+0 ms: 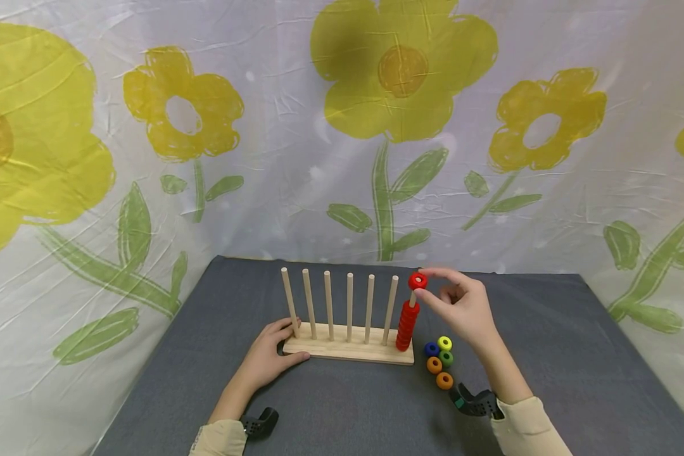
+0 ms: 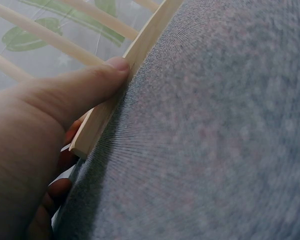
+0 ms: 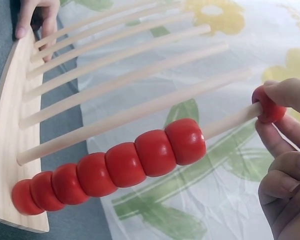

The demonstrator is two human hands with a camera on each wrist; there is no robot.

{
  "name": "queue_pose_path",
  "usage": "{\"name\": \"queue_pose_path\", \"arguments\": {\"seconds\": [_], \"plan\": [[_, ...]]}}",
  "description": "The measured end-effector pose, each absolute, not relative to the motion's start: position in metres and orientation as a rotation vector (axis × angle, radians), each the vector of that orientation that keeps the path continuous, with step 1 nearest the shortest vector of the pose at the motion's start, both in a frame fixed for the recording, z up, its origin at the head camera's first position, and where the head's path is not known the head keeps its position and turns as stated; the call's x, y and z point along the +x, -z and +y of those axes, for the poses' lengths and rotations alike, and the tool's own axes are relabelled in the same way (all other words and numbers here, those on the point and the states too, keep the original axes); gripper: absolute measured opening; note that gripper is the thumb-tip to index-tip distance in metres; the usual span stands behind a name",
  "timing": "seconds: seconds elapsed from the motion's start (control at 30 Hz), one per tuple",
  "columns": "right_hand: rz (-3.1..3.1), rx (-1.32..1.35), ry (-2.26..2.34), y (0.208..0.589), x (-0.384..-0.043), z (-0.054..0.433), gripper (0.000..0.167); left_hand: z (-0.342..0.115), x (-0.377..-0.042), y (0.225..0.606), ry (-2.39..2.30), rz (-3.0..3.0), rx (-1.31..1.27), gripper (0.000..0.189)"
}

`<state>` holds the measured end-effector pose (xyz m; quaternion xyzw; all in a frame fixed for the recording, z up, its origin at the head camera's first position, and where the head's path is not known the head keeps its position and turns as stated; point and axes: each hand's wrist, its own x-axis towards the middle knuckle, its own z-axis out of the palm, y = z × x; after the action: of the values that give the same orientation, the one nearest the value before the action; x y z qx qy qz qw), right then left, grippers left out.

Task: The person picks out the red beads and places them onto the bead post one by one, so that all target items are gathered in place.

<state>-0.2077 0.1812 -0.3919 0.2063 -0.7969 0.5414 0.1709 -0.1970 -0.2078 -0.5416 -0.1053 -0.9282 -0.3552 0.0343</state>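
A pale wooden peg stand with a row of upright pegs stands on the table. My left hand grips its left end; in the left wrist view the thumb presses along the base's long edge, with the other fingers partly hidden behind. At the right end, my right hand pinches a red bead between thumb and fingertips, at the top of the rightmost peg. Below it, several red beads are stacked down to the base, with bare peg between. The other pegs hold no beads.
Right of the stand lie loose beads: yellow, blue, green and two orange ones, close to the right forearm. A dark grey cloth covers the table. Behind hangs a flowered curtain.
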Motion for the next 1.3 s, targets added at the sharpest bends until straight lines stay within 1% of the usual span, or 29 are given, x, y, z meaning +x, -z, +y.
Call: {"name": "queue_pose_path", "arguments": {"seconds": [0.93,1.3], "plan": [[-2.319,0.551,-1.549,0.403,-0.206,0.183,0.030,-0.206,-0.196,0.539,1.088,-2.855,-0.322,0.074],[-2.281,0.600,-1.552,0.408,-0.207,0.184,0.030,-0.206,-0.197,0.540,1.083,-2.848,-0.321,0.073]]}}
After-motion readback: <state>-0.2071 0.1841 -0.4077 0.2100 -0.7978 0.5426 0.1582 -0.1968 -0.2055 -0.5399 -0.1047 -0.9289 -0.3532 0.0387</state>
